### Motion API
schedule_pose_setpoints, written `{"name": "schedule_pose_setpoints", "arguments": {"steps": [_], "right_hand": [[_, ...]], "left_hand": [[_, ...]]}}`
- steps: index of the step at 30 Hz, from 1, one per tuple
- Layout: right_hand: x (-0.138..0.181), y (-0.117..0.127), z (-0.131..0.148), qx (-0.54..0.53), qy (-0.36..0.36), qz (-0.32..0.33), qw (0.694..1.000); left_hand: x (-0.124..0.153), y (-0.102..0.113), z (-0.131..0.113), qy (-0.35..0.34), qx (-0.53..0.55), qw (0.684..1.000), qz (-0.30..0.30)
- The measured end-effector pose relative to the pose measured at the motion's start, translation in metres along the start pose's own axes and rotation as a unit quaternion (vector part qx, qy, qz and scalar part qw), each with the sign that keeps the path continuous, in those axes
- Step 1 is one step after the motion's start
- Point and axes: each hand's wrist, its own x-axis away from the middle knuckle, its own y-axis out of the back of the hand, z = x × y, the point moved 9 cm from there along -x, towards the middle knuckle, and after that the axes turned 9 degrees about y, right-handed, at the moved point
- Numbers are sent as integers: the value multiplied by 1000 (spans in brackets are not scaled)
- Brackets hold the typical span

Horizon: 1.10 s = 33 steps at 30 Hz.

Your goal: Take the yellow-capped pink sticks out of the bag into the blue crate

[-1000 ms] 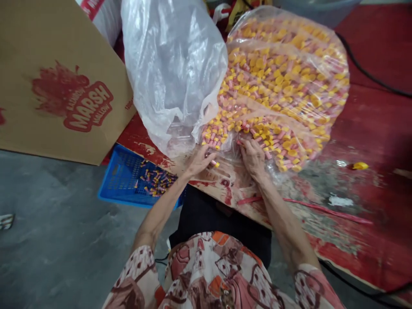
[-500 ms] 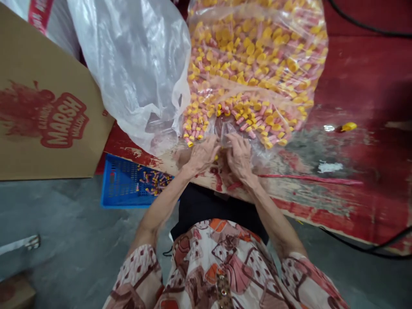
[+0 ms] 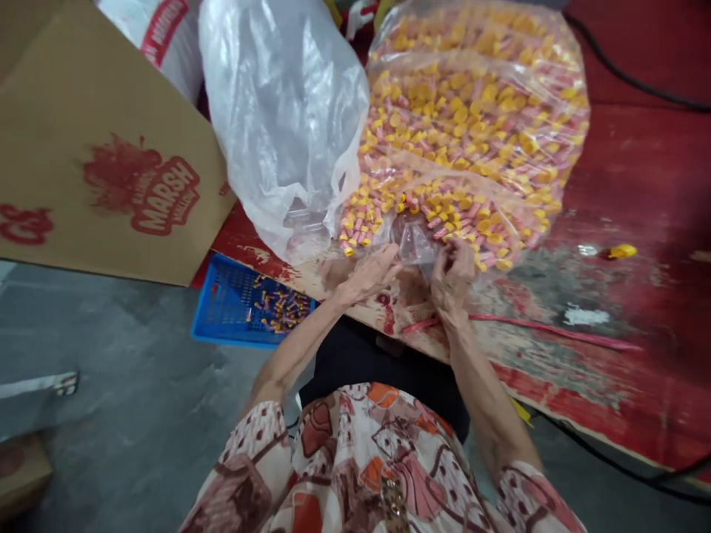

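A big clear plastic bag point(image 3: 472, 141) full of small pink pieces with yellow caps lies on the red table, its mouth toward me. At the left side of that mouth is my left hand point(image 3: 373, 272), fingers pressed together; anything between them is too blurred to make out. My right hand point(image 3: 452, 277) is at the right side of the mouth, its fingers curled in against the plastic and the nearest pieces. What it holds, if anything, is hidden. Between the hands, a crumpled flap of clear film point(image 3: 416, 246) lies at the opening.
A whitish plastic bag point(image 3: 283, 111) lies left of the filled one. Beyond it stands a cardboard box point(image 3: 72, 96) with red print. Below the table edge is a blue crate point(image 3: 216, 314) holding loose pieces. Pink string point(image 3: 555, 331) and a yellow piece point(image 3: 622, 252) lie at right.
My right hand has moved right, away from the left, and its fingers have curled more. A yellow bit near my left thumb no longer shows. The whole view has shifted.
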Motion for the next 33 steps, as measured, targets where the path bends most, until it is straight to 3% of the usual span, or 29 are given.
{"name": "schedule_pose_setpoints", "arguments": {"steps": [3, 7, 10, 12, 15, 18, 21, 23, 25, 27, 30, 33], "right_hand": [[2, -18, 33, -19, 40, 25, 999], [17, -109, 109, -25, 146, 248, 958], [22, -164, 143, 40, 167, 340, 925], [20, -181, 150, 67, 165, 344, 922], [21, -185, 145, 41, 172, 332, 927], [26, -164, 131, -19, 187, 291, 938], [30, -124, 107, -71, 194, 227, 952], [25, -93, 83, -77, 176, 161, 968], [16, -67, 59, -55, 151, 99, 982], [4, -55, 40, -23, 134, 84, 987], [-13, -56, 27, -11, 116, 112, 987], [-20, -53, 26, -62, 96, 91, 989]], "left_hand": [[48, 39, 54, 72, 114, 983, -127], [170, 85, 167, 247, 160, 897, -331], [235, 93, 229, 367, 108, 863, -330], [245, 104, 238, 366, 61, 863, -343], [202, 126, 214, 257, 24, 886, -385], [109, 134, 188, 158, 5, 925, -345], [21, 133, 185, 146, -28, 946, -288], [-16, 130, 191, 157, -46, 954, -251], [-34, 130, 197, 160, -62, 960, -220], [-35, 134, 200, 151, -71, 965, -205], [-17, 143, 198, 141, -31, 966, -216], [7, 139, 180, 133, 94, 959, -230]]}}
